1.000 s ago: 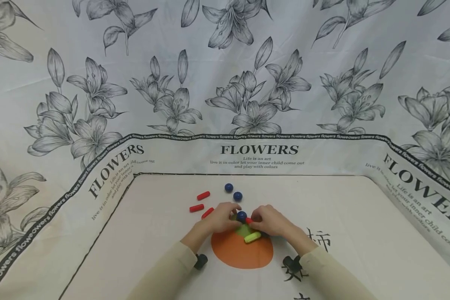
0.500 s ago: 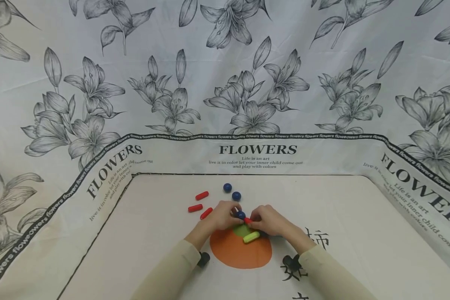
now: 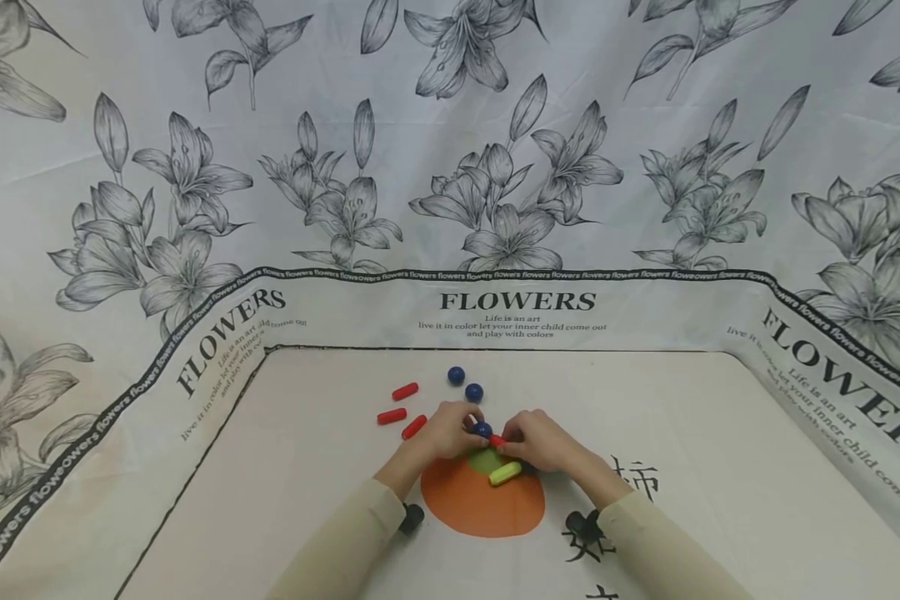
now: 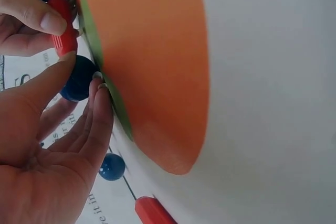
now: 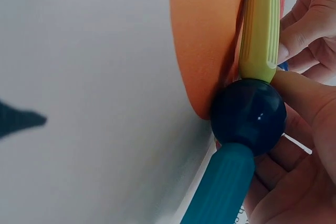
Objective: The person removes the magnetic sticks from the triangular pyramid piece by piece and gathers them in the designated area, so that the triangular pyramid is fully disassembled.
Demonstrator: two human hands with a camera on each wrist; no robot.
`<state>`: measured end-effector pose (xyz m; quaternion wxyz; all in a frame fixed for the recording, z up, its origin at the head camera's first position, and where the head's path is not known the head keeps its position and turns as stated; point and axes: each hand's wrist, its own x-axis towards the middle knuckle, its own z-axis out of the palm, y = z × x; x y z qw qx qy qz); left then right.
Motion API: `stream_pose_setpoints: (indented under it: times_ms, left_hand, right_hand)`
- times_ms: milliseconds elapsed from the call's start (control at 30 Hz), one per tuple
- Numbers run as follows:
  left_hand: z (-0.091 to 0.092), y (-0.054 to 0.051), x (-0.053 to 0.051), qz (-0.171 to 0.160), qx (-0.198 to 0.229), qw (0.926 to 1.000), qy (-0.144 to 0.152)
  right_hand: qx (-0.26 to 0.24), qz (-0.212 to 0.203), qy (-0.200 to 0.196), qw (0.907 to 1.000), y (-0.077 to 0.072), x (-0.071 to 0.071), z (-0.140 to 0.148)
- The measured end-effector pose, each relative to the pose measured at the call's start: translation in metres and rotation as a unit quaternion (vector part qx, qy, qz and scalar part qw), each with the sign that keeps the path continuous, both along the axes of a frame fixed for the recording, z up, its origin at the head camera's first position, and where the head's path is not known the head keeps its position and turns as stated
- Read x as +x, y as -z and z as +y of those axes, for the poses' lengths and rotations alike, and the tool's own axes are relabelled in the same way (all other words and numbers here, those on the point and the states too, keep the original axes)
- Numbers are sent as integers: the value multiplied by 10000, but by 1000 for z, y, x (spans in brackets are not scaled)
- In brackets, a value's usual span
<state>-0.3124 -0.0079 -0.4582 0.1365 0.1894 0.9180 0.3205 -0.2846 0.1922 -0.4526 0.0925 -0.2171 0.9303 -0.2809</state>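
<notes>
My left hand (image 3: pixel 447 432) grips a blue ball (image 3: pixel 482 429); its thumb and fingers lie round the ball (image 4: pixel 80 78) in the left wrist view. My right hand (image 3: pixel 542 440) pinches a red rod (image 3: pixel 497 440), whose end meets that ball. In the right wrist view, a dark blue ball (image 5: pixel 248 116) beside my right hand (image 5: pixel 307 145) joins a yellow-green rod (image 5: pixel 260 32) and a teal rod (image 5: pixel 220 184). The head view shows the yellow-green rod (image 3: pixel 505 474) below the hands; the teal rod is hidden there.
Two loose blue balls (image 3: pixel 456 376) (image 3: pixel 474 392) lie behind my left hand. Several red rods (image 3: pixel 392 416) are to its left. The pale cloth has an orange printed shape (image 3: pixel 483 504) under the work, and a flowered curtain (image 3: pixel 517 200) stands behind.
My left fingers have drawn in round the blue ball, covering more of it than a second ago. My right hand has stayed nearly still on the red rod.
</notes>
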Motion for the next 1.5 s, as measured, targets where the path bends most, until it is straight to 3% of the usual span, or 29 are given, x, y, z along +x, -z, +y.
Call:
stream_pose_setpoints:
  times_ms: [167,400,500,733,867,1167,1333,1500]
  left_hand:
    - [3,-3,-1,29,-41,10000,-22]
    - [5,-4,-2,71,-46,9995,-310]
    - [7,-2,-3,244,-119,9991,-311]
    - [28,4,-14,1007,-296,9944,-155]
    - [42,3,-17,1151,-612,9914,-128]
    - [54,2,-19,1152,-1008,9875,-374]
    - [53,2,-16,1111,-991,9884,-314]
    - [45,2,-9,1037,-684,9921,-192]
  right_hand:
    - [-62,4,11,10000,-4,1,2]
    - [-46,18,20,10000,-5,4,3]
    - [-49,79,-43,9999,-4,6,3]
    - [-82,143,-10,9999,-1,10,1]
    - [-70,210,-100,9997,0,12,-1]
    - [-141,396,-206,9989,1,13,-1]
    - [-170,385,-218,9989,3,11,1]
    - [-271,263,-218,9990,4,12,4]
